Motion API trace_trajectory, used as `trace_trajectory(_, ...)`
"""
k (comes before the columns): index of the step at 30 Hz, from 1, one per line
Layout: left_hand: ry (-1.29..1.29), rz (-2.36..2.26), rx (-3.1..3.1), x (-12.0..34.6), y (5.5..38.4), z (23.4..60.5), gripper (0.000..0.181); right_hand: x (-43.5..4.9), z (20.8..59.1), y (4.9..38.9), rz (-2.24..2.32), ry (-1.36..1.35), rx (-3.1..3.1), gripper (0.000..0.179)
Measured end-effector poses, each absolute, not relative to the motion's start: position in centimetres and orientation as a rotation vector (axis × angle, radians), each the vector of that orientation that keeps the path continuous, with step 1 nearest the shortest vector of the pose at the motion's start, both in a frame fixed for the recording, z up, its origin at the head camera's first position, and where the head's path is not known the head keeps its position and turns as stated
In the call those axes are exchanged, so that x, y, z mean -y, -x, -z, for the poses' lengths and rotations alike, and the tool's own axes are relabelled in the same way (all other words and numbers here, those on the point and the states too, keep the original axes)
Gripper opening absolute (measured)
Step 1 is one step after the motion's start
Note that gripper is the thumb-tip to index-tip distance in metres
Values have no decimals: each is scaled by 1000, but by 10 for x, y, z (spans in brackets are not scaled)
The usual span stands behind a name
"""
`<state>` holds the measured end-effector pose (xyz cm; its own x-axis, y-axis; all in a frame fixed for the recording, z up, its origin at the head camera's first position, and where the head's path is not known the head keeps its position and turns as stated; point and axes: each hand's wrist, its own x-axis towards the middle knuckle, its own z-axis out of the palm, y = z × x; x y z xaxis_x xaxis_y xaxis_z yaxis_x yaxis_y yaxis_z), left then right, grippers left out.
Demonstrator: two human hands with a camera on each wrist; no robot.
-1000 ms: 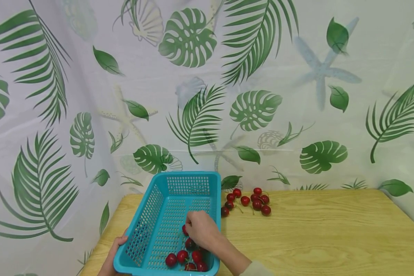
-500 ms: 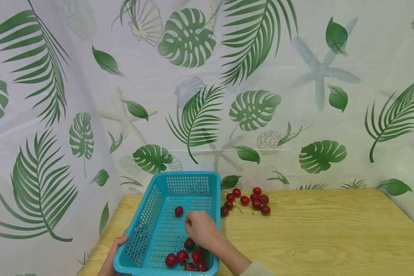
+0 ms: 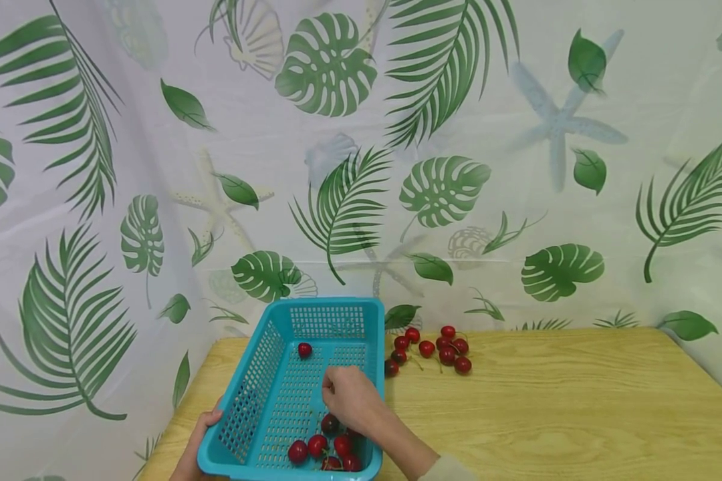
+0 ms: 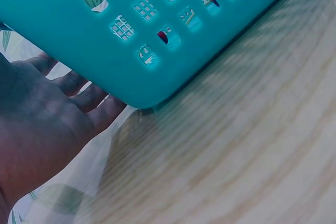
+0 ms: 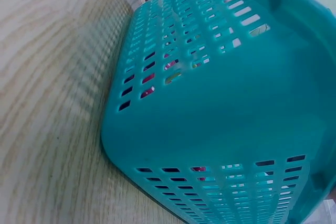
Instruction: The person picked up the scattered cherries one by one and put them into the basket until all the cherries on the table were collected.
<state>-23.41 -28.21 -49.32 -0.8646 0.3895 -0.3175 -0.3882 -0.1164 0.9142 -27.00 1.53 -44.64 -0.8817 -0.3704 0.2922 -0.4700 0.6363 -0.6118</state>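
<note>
In the head view my left hand (image 3: 201, 431) holds the turquoise perforated basket (image 3: 380, 347) at its left rim. In the left wrist view the fingers (image 4: 94, 96) run behind the basket's outer wall. My right hand (image 3: 350, 394) reaches over the right rim with curled fingers; no cherry shows at its fingertips. A single cherry (image 3: 304, 350) lies near the basket's far end. Several more, among them a dark red cherry (image 3: 297, 452), lie at the near end, partly under the right hand and forearm. The right wrist view shows the basket's outside (image 5: 226, 114), with red cherries through the holes.
A wooden table (image 3: 547, 407) bears the basket. Outside the basket, to its right, several stemmed cherries (image 3: 447, 355) lie near the table's back edge. A leaf-printed white curtain (image 3: 505, 220) hangs directly behind and along the left side.
The cherry at my right hand's fingertips a second ago has rolled away toward the basket's far end. Both hands and the basket stay almost where they were.
</note>
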Motion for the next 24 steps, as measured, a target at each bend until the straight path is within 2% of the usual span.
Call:
trace_trajectory(10, 59, -2051, -1654, 282, 238, 490, 80, -15, 443, 272, -1078, -700, 2722, 12)
trace_trajectory(24, -19, -2036, -1697, 281, 237, 491, 74, -15, 442, 272, -1094, -719, 2711, 13)
